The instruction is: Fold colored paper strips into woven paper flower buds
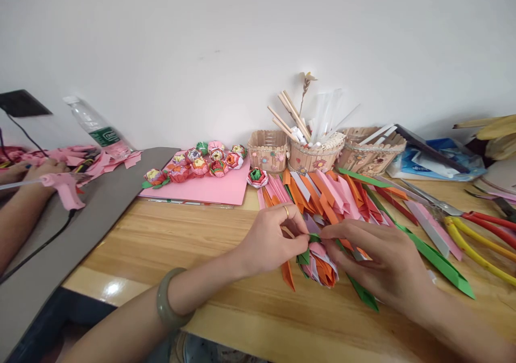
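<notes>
A paper flower (321,269) with orange and pink petals hangs just below my fingertips, over the wooden table. Green paper (303,258) edges its left and upper side. My left hand (272,242) pinches a green folded piece at the top of the flower between thumb and index finger. Right beside it, my right hand (379,258) is closed at the same green piece, its fingertips nearly meeting the left ones; its thumb lies along the flower's side. Behind both hands spread folded paper strips (330,191) in orange, pink, red and white. Longer green strips (439,261) lie to the right.
Finished paper flowers (199,165) sit on a pink sheet (226,188). Decorated stick baskets (268,156) line the wall. Scissors (459,210) and yellow-handled pliers (475,250) lie right. At left, another person's hand (44,172) is near a pink glue gun (66,188) and a bottle (94,126).
</notes>
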{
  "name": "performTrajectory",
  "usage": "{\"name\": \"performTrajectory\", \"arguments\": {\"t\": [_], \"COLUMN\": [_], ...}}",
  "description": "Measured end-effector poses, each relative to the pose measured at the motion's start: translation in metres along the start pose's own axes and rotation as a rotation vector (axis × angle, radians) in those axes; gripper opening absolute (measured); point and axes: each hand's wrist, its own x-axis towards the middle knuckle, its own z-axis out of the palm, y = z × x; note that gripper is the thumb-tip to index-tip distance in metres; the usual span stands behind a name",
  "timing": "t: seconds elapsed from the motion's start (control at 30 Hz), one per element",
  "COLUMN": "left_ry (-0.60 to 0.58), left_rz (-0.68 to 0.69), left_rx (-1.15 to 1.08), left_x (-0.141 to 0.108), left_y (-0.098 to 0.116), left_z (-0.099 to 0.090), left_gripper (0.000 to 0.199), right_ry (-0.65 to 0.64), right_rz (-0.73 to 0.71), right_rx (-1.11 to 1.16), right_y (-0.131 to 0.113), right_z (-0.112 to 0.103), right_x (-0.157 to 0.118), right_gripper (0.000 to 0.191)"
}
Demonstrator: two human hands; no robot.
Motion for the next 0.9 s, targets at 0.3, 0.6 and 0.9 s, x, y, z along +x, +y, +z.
{"name": "performTrajectory", "arguments": {"t": [0.3,0.6,0.9], "left_ry": [-0.430,-0.116,-0.041], "left_rz": [-0.271,0.040,0.115], "left_rx": [-0.434,0.063,0.469], "left_x": [0.005,0.002,0.000], "left_y": [0.001,0.000,0.005], "left_z": [-0.006,-0.003,0.000], "left_gripper": [0.041,0.049,0.033], "right_ry": [0.178,0.202,-0.145], "right_rz": [-0.244,0.164,0.460], "right_rx": [-0.058,0.107,0.616], "right_y": [0.000,-0.006,-0.006], "right_z": [-0.009,-0.010,-0.003], "right_x": [0.003,0.007,0.010], "right_gripper": [0.021,0.007,0.027]}}
